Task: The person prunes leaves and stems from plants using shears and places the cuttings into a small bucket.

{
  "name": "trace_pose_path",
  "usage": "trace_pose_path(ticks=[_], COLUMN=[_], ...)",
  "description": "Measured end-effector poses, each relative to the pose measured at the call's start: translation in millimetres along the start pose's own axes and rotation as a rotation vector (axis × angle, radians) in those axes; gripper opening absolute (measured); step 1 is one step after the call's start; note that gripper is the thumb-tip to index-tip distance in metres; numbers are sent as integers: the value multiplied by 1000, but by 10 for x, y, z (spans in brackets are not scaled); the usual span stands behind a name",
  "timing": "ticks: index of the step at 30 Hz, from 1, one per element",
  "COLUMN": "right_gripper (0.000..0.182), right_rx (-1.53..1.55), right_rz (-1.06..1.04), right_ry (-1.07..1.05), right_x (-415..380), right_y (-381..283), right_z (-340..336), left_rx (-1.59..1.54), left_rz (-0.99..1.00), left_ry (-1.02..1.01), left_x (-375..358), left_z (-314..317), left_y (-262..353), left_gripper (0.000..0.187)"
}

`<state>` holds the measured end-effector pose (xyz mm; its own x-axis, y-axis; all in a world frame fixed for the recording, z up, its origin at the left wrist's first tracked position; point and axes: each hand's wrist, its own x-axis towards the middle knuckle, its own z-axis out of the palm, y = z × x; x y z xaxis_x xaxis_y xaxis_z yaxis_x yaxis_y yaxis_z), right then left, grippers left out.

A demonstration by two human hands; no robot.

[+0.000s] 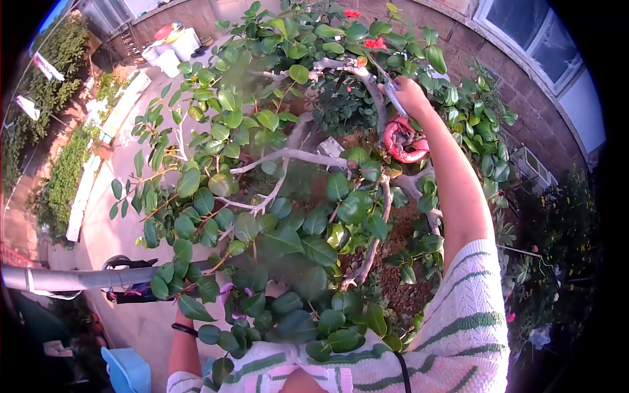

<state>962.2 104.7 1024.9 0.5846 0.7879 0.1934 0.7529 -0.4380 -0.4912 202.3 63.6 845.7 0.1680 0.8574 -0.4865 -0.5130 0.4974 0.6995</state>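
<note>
My right hand (411, 98) reaches up into a leafy shrub (262, 216) and is closed around pruning shears with red handles (402, 143). The grey blades (394, 92) sit against a pale bare branch (367, 82) near the top of the plant. My right arm wears a white sleeve with green stripes (468, 321). My left forearm (183, 350), with a dark wristband (185, 329), rises at the bottom left. Its hand is hidden behind the leaves.
Bare soil (400, 275) lies under the shrub. A brick wall (517, 98) with a window (547, 39) runs along the right. A grey rail (65, 278) crosses the left side, above a blue container (128, 370). White buckets (171, 47) stand far off on the paving.
</note>
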Motion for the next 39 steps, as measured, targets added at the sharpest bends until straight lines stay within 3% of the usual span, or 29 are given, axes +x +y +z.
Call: trace_pose_path(ticks=[12,17,20,23,26,28,32,33,36,39], right_gripper=[60,58,55,53,53,54,58,59,62,70], right_rx=[175,10,-14,-13,9,48,46,1,-41,-43], right_rz=[54,79,70,69,68,83,131,95,97,105], right_ry=[-19,6,2,-39,-8,40,-27,17,-4,-36], right_x=[-245,-524,-487,-458,-368,-289,-255,-177,-45,1], right_y=[61,-42,-58,-157,-97,-72,-131,-38,-47,-122], right_z=[-113,-302,-229,-201,-73,-30,-62,19,48,17], left_rx=[243,365,541,913,1177,1375,1715,1806,1744,1699], left_rz=[-18,-4,40,156,117,88,242,-25,-106,127], left_ry=[-23,-86,-143,-184,-22,-116,-183,-91,-34,-53], left_x=[-232,-220,-279,-302,-770,-914,-761,-870,-1222,-1455], left_z=[56,93,69,192,1236,1519,956,1197,2063,2448], left_y=[132,289,417,589,825,979,1138,1233,1392,1558], left_gripper=[40,39,39,39,35,27,20,20,23,25])
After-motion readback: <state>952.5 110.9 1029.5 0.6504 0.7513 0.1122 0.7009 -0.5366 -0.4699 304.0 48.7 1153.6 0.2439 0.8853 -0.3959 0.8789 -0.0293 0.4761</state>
